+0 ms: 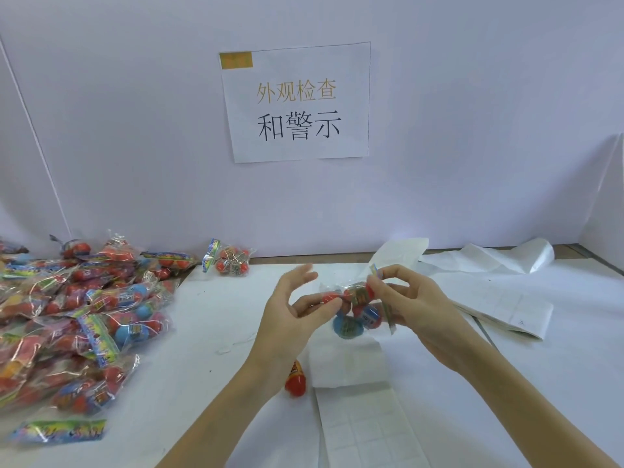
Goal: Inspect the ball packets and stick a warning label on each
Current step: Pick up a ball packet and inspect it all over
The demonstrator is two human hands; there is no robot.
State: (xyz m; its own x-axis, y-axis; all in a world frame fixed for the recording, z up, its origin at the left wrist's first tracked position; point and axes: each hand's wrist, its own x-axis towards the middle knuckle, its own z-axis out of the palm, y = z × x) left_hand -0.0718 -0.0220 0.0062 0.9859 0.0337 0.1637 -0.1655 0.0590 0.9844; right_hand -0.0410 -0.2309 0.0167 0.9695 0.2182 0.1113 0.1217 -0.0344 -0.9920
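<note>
While both hands (297, 309) (410, 298) grip one ball packet (354, 307), the wall sign (297, 103) reads "外观检查 和警示".

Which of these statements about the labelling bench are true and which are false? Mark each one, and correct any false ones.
1. Both hands hold a ball packet above the table. True.
2. The pile of packets lies to the person's right. False: it lies to the left.
3. A paper sign hangs on the wall. True.
4. The sheet of labels lies on the pile. False: it lies on the table near the person.
5. The right hand rests flat on the table. False: it pinches the packet.
</note>
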